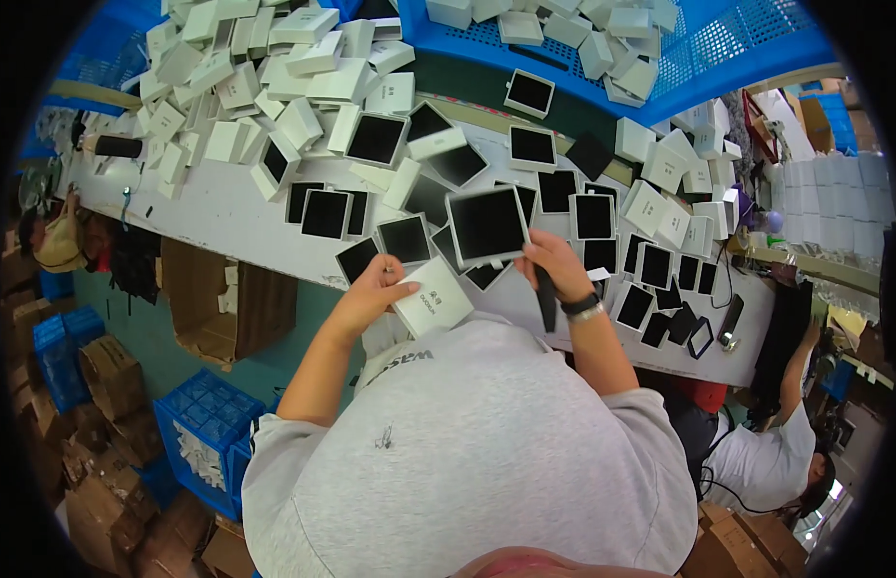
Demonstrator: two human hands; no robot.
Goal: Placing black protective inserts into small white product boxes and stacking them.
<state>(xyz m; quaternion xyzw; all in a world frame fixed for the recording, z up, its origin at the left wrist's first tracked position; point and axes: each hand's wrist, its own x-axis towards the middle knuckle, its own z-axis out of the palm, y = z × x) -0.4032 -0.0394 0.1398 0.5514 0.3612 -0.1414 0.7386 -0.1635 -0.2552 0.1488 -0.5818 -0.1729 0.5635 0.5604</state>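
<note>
My left hand point(369, 297) grips a small white cardboard box piece point(434, 301) with dark print on its face, close in front of my shirt. In my right hand point(561, 268) is a shallow white box tray point(488, 226) with a black inside, its edge pinched between thumb and fingers. A thin black flat piece point(546, 301) hangs below that same hand, against the palm side. Around both hands lie several more white trays with black insides, such as the open tray point(377, 139) farther off and the tray point(404, 239) beside my left hand.
Closed white boxes point(318, 77) are heaped at the far left, with another pile point(665, 164) at the right. A blue crate point(564, 72) full of boxes stands at the back. On the floor are a cardboard carton point(217, 318) and a blue bin point(207, 414). Another person point(756, 462) sits at right.
</note>
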